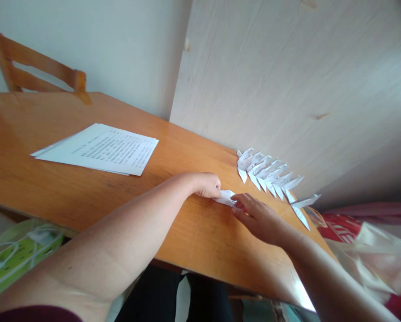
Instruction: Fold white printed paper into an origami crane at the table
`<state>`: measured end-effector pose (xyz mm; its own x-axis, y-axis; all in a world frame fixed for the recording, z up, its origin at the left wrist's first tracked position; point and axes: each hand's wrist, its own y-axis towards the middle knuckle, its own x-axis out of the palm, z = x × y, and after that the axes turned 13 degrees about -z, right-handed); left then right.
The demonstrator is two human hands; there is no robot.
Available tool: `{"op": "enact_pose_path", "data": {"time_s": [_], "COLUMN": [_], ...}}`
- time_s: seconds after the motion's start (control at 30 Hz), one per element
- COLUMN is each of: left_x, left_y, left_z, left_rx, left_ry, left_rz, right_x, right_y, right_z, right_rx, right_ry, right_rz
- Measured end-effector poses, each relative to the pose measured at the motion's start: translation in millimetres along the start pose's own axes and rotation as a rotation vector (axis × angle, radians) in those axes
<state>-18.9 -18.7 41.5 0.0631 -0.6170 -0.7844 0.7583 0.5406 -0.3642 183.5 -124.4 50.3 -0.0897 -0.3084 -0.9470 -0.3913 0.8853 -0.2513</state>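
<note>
A small folded piece of white printed paper (226, 197) lies on the orange wooden table (53, 188). My left hand (207, 184) is curled, its fingertips pinching the paper's left end. My right hand (259, 218) lies on the table with its fingers pressed down on the paper's right end. Just beyond, a row of several finished folded paper pieces (269, 174) leans against the pale wood-grain board (287, 89).
A stack of printed sheets (100, 150) lies at the table's left middle. A wooden chair back (29, 67) stands behind the far left corner. A green bag with white cables (15, 255) sits lower left, a red and white plastic bag (361, 250) at the right.
</note>
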Motion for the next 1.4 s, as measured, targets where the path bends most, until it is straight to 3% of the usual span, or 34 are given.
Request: {"op": "enact_pose_path", "data": {"time_s": [0.2,0.37,0.6,1.1,1.4], "left_x": [7.2,14.0,12.5,12.8,11.9], "left_y": [4.4,8.0,7.0,7.5,7.3], "left_z": [8.6,16.7,19.1,21.0,21.4], "left_rx": [-0.129,-0.159,-0.172,-0.187,-0.179], "left_ry": [0.062,0.152,0.14,0.158,0.157], "left_rz": [0.113,0.202,0.165,0.177,0.17], "right_x": [-0.9,-9.2,-15.7,-16.8,-17.9], "right_y": [14.9,24.9,34.6,50.1,42.7], "right_z": [7.2,10.8,23.6,39.6,46.4], "right_rx": [0.129,0.225,0.269,0.292,0.306], "right_ry": [0.172,0.286,0.459,0.436,0.473], "right_rz": [-0.002,-0.066,-0.181,-0.275,-0.281]}}
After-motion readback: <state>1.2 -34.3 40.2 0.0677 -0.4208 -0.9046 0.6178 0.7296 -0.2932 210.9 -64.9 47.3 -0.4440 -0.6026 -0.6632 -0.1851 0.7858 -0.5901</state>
